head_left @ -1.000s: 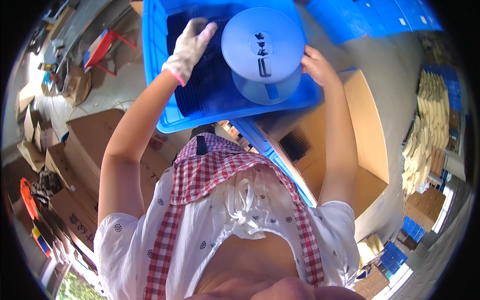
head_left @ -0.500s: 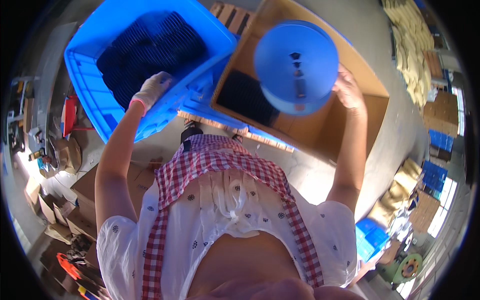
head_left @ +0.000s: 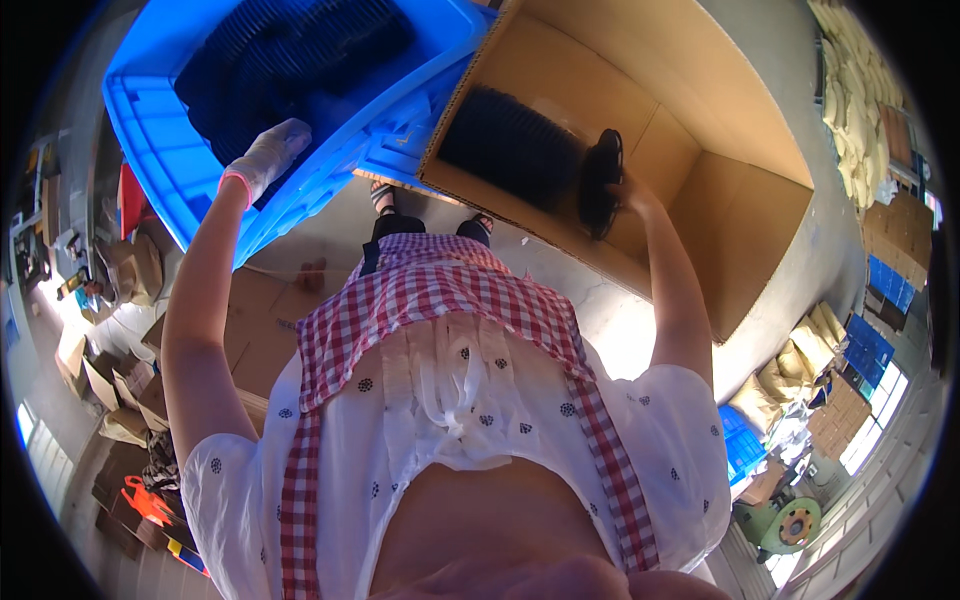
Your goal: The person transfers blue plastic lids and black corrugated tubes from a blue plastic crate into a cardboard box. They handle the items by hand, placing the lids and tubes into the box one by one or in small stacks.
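Note:
My right hand (head_left: 630, 192) grips a thin black round disc (head_left: 600, 185) at its right edge. The disc stands nearly on edge inside a cardboard box (head_left: 740, 225), just right of a packed row of similar black discs (head_left: 510, 148). My left hand (head_left: 268, 158), in a pale glove with a pink cuff, reaches over the near side of a blue plastic bin (head_left: 140, 110). Its fingers point toward the stacked black discs (head_left: 270, 60) there. The fingertips are blurred against the dark pile, so their grip is unclear.
Bin and box stand side by side, with a wooden pallet edge below. Opened cardboard cartons (head_left: 250, 330) lie at lower left. Pale sacks (head_left: 850, 110) are piled at far right, near blue crates (head_left: 868, 350). A green machine with a round wheel (head_left: 790, 525) stands lower right.
The disc in my right hand has gone down into the box and turned from facing up to nearly on edge. My left hand has shifted slightly left in the picture, as the view moved.

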The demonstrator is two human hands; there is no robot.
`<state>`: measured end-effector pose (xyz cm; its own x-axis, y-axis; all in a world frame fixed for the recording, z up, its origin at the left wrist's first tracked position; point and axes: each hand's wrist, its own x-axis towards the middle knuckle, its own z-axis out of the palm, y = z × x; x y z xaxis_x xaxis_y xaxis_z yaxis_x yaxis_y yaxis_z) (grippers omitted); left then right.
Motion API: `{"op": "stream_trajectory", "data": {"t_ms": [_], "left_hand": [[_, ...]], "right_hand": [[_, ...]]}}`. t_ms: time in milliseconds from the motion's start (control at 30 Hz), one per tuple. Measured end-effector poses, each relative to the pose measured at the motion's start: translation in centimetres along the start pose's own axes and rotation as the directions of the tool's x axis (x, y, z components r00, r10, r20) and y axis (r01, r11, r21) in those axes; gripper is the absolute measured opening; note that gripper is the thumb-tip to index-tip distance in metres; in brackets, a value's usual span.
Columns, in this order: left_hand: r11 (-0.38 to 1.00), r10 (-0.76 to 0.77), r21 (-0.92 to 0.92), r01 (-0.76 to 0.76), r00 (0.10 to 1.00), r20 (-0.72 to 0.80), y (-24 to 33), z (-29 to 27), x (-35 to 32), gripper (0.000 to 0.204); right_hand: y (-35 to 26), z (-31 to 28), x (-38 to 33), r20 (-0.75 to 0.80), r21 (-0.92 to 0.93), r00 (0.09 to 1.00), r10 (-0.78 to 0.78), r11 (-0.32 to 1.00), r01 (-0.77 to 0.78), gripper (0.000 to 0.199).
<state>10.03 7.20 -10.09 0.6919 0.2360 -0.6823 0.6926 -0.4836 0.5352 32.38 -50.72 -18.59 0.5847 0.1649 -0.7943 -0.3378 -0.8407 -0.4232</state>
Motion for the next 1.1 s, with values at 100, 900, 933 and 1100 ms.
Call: {"op": "stream_trajectory", "data": {"t_ms": [100,900,933,1100], "left_hand": [[0.986,0.152,0.066,-0.153,0.988,0.021,-2.4,-0.7,0.2,0.02],[0.823,0.401,-0.01,-0.568,0.594,-0.697,-5.0,-6.4,-19.1,0.02],[0.829,0.389,-0.021,-0.559,0.604,-0.695,-5.4,-5.9,-19.5,0.02],[0.848,0.284,-0.117,-0.517,0.63,-0.723,-4.5,-1.3,-21.1,0.022]], "right_hand": [[0.5,1.5,1.6,0.015,-0.004,0.999,0.029,1.0,-0.029,0.071],[-46.5,30.4,-2.0,0.665,-0.496,0.501,-0.554,0.173,0.851,0.037],[-46.1,31.9,-1.8,0.655,-0.582,0.615,-0.439,0.226,0.781,0.037],[-39.8,32.1,0.9,0.499,-0.649,0.699,-0.512,0.315,0.693,0.052]]}}
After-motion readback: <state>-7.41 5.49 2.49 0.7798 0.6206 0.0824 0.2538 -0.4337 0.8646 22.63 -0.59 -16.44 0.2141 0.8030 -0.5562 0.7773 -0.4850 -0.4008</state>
